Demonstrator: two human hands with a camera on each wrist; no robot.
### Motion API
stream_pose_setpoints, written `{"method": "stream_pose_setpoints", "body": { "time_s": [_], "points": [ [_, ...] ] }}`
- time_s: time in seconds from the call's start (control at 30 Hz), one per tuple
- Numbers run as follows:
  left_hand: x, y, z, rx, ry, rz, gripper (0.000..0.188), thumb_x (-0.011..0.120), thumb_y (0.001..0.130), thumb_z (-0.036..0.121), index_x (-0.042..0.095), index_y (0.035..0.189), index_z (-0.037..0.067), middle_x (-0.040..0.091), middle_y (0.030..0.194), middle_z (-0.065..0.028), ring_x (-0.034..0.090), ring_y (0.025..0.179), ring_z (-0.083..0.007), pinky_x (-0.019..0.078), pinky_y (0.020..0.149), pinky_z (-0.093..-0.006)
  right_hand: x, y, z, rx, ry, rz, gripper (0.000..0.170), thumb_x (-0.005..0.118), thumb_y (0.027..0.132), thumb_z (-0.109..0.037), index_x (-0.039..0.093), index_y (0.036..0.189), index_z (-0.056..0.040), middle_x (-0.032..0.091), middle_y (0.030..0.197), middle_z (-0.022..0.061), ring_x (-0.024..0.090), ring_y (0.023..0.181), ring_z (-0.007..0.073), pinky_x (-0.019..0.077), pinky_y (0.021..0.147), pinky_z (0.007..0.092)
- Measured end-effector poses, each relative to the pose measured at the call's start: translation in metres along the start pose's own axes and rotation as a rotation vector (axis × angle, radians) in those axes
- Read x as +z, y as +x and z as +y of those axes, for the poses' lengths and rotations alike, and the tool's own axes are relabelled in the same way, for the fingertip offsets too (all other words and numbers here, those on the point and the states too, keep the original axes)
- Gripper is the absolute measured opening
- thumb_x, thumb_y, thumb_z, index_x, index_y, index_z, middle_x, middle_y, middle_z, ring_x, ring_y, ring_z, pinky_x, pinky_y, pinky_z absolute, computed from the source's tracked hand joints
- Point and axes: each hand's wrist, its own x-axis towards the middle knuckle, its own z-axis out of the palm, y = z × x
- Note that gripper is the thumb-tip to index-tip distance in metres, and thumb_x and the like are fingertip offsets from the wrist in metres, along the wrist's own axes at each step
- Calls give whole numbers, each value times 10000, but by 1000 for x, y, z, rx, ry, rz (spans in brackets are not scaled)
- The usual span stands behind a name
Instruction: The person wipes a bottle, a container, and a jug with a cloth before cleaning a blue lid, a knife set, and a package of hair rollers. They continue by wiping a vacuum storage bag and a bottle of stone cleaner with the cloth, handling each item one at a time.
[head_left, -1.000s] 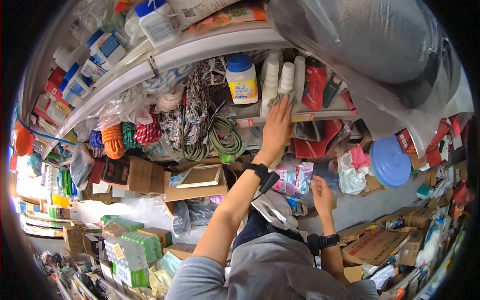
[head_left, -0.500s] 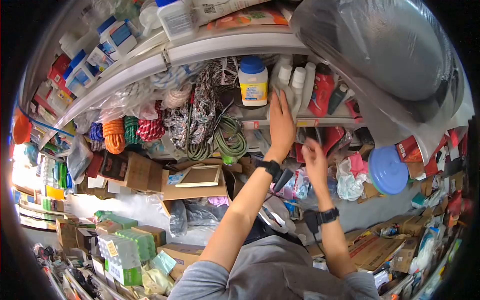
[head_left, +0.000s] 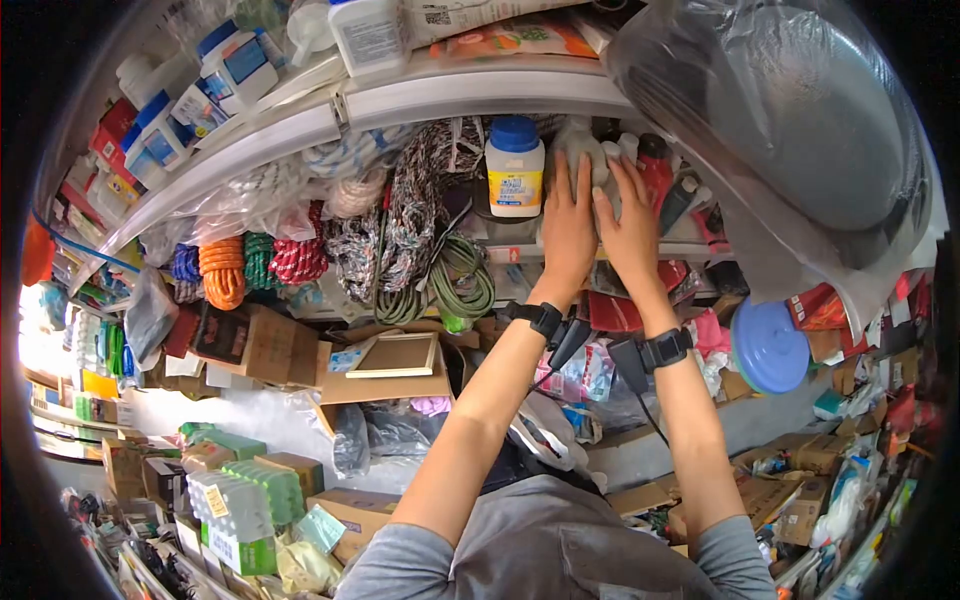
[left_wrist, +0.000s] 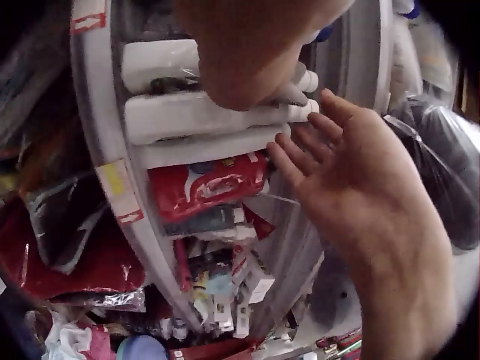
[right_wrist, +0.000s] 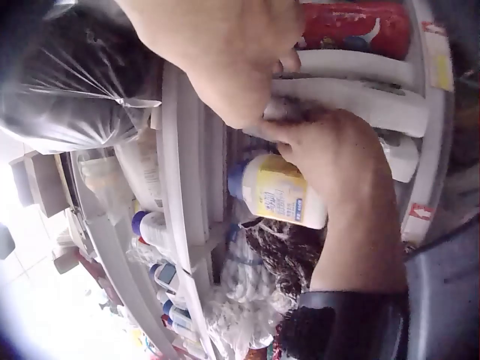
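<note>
Several white bottles stand side by side on the shelf. My left hand is over their upper parts, and grey cloth shows at its fingers in the right wrist view. Just to its right, my right hand reaches up with fingers extended, its fingertips right at the bottle caps. In the left wrist view this right hand shows its palm and holds nothing. A white jar with a blue lid stands directly left of the left hand. Red packs stand to the bottles' right.
Bundled ropes and coiled green cord hang left of the jar. A large plastic-wrapped grey object bulges over the shelf at upper right. The upper shelf edge runs above the hands. Cardboard boxes lie below.
My right hand has risen from low at the right to the bottles beside my left hand. The left hand has stayed at the bottles, while the view has shifted a little.
</note>
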Motion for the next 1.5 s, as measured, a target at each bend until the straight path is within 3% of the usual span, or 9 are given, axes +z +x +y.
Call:
{"method": "stream_pose_setpoints", "body": {
  "time_s": [0.4,0.47,0.57,0.67,0.8,0.83,0.93,1.07,1.5],
  "points": [
    [-26,-85,17,-261,-387,-237,556,494,800,-11,326,1329,15,419,1302,-255,473,1096,-461,459,860,-456,0,-99,3,337,315,-174,441,549,918,-179,453,1330,-51,576,1194,139,557,1074,237,444,858,327],
    [-23,-79,16,-207,-385,-241,562,512,794,-5,328,1324,16,413,1307,-254,468,1106,-458,456,869,-453,-6,-98,14,838,673,-312,426,578,914,-214,504,1304,-62,597,1177,98,562,1016,154,436,869,276],
    [-30,-53,27,-97,-401,-193,558,582,780,40,389,1304,43,406,1336,-222,424,1187,-429,416,948,-420,-9,-82,49,738,690,-69,383,601,901,-190,554,1237,-13,632,1100,73,560,950,105,440,836,254],
    [-25,-19,25,7,-191,-67,575,617,770,89,404,1303,44,362,1377,-226,371,1248,-424,363,1007,-446,-18,-34,71,411,227,216,357,590,901,-189,565,1211,-16,630,1133,139,592,1016,212,437,875,306],
    [-11,29,17,145,69,20,633,610,747,72,386,1339,88,312,1407,-216,287,1287,-458,329,1028,-493,-18,30,48,242,20,151,378,569,897,-208,537,1247,-69,606,1161,161,569,1070,315,428,904,358],
    [-7,35,14,184,174,24,640,604,745,64,383,1345,103,302,1415,-203,277,1288,-465,341,1016,-499,-22,43,31,484,34,-56,432,576,873,-175,494,1282,-64,563,1204,199,527,1092,371,419,922,399],
    [3,42,8,179,277,-4,646,594,746,54,383,1352,126,317,1403,-184,275,1286,-468,368,990,-499,14,36,61,54,-189,109,442,568,844,-102,481,1273,-43,457,1273,246,475,1106,434,402,924,478],
    [3,40,4,196,272,-10,630,582,752,46,389,1347,127,341,1384,-174,295,1273,-464,388,971,-490,22,13,66,19,-281,171,380,543,855,-81,492,1226,-25,466,1241,230,484,1092,433,413,901,486],
    [5,38,5,273,315,-54,649,640,772,123,368,1361,99,362,1369,-220,299,1255,-481,329,1031,-489,24,-113,88,376,-134,-340,270,613,778,-122,569,1039,-67,603,1019,171,578,959,372,479,791,447]
  ]
}}
